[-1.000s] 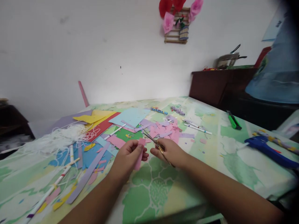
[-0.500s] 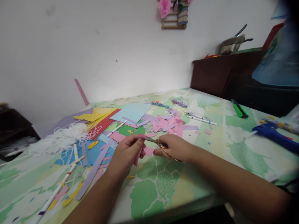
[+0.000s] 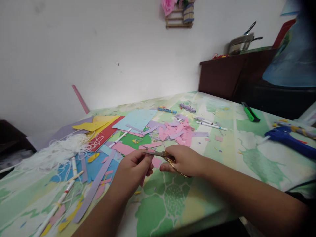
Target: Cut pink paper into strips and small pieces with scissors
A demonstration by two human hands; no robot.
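My left hand point(image 3: 135, 169) pinches a small folded piece of pink paper point(image 3: 142, 180), which hangs below the fingers near the table's front. My right hand point(image 3: 181, 160) is closed on gold-handled scissors point(image 3: 160, 153), their blades slightly parted and pointing left at the top of the left fingertips. How far the blades reach into the paper is hard to tell. Pink paper scraps point(image 3: 176, 131) lie just beyond the hands.
Left on the patterned table point(image 3: 158, 210) are white string point(image 3: 61, 149), coloured sheets point(image 3: 135, 121) and paper-wrapped sticks. A green cutter point(image 3: 251, 113) and a blue glue gun point(image 3: 288, 140) lie right. Behind stands a brown cabinet point(image 3: 219, 77) with a pot.
The view has shifted slightly to the right. The scissor blades have parted a little and now reach across the top of my left fingers.
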